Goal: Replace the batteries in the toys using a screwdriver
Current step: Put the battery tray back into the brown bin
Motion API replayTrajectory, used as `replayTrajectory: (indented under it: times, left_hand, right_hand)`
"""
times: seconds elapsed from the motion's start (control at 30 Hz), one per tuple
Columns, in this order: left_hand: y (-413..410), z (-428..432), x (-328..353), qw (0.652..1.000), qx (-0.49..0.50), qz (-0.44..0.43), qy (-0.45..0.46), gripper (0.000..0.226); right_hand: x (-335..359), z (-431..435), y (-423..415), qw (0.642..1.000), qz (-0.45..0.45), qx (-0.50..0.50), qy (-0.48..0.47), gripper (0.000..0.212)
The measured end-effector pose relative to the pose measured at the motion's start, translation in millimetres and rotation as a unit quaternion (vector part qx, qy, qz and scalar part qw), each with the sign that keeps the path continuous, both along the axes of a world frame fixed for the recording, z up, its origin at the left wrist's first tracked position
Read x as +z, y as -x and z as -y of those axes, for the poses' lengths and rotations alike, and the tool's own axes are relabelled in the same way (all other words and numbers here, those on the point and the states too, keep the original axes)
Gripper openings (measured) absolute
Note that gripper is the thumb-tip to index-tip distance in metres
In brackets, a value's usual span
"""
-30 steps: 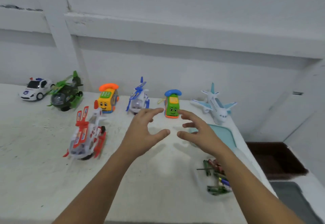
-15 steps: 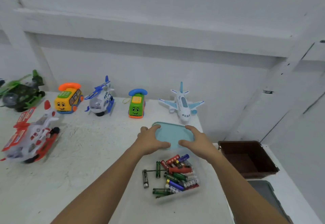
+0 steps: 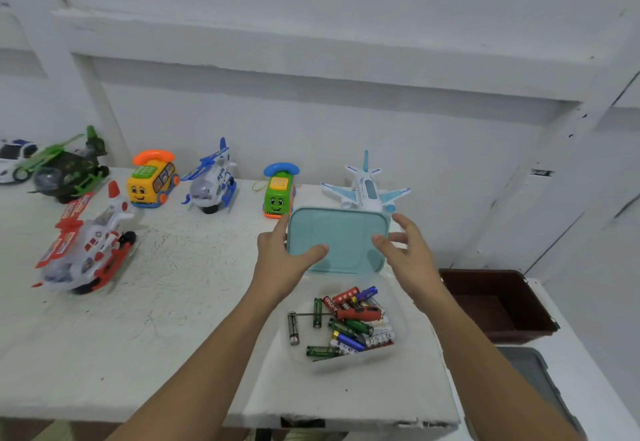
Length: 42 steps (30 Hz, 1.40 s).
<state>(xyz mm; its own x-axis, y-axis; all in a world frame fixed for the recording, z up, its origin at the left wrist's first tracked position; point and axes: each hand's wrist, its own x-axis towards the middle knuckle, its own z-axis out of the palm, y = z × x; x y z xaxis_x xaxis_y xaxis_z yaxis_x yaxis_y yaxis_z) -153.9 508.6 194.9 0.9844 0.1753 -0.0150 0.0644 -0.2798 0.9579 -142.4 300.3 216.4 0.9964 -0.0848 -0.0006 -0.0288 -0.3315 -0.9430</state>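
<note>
Head view: L hand grips teal lid at its L edge, thumb on top, fingers wrapped round the edge; R hand at lid's R edge, thumb tip on top, fingers spread & fairly straight beside the rim; lid held just beyond clear tub, hiding nose of white plane; tub sits on bench near R end, uncovered, w/ batteries lying at all angles; red-handled screwdriver on top of them, long axis L–R, shaft pointing L; along back wall: green phone-bus, blue heli, yellow phone-bus; red heli nearer, far L; brown bin R of bench.
</note>
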Motion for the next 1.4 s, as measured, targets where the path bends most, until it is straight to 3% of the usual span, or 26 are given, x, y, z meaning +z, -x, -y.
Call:
replayTrajectory:
  times: [0.2,0.37,0.6,0.87,1.03,1.23,1.4]
  left_hand:
    - [49,4,0,0.995,0.043,0.065,0.064,0.08]
    - [93,4,-12,0.988,0.031,0.106,0.107,0.056]
    - [135,-2,-29,0.989,0.022,0.103,0.1,0.053]
    - [151,-1,-31,0.99,0.014,0.064,0.128,0.035]
    - [146,-8,-23,0.995,0.031,0.048,0.086,0.025]
    - [132,-19,-14,0.988,-0.005,-0.065,0.137,0.046]
    - [115,-27,-5,0.962,-0.056,-0.165,0.209,0.06]
  right_hand:
    - [5,-2,35,0.996,0.073,-0.02,-0.046,0.029]
    - [-6,3,65,0.991,0.092,-0.052,-0.087,0.008]
    - [-20,0,107,0.987,0.083,-0.115,-0.072,0.009]
    - [-37,5,125,0.991,0.029,-0.111,-0.064,0.017]
    - [-34,8,124,0.994,0.005,-0.091,-0.053,0.024]
    - [-26,17,113,0.997,-0.049,-0.049,-0.036,0.035]
    - [-20,26,93,0.994,-0.099,0.033,-0.014,0.037]
